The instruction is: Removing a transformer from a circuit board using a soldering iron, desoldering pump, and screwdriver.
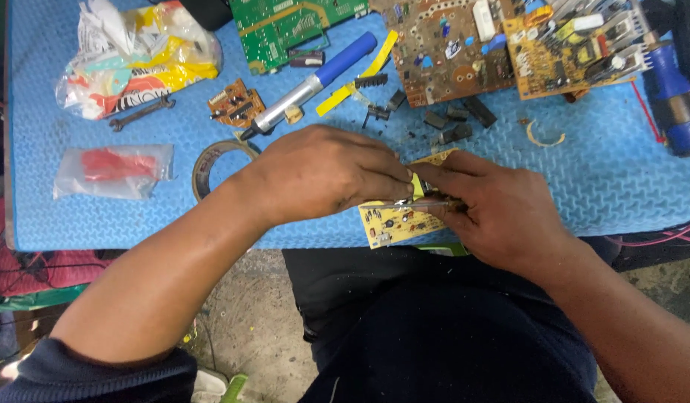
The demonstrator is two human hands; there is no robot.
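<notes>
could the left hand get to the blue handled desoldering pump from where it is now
Probably yes. The left hand sits just below the desoldering pump on the blue mat, with nothing lying between them, though its fingers are busy on the small yellow circuit board.

Bare blue mat (606,179) at the right of the frame gives passing room; circuit boards (509,45), black parts (457,119) and a solder pump (315,78) crowd the top.

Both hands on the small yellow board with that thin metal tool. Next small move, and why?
Probably keep the left hand pinching the yellow circuit board steady at the blue mat's edge and ease the thin metal tool in the right hand slightly along the board. The tool lies across the board and both hands are closed on it; its tip is hidden.
</notes>
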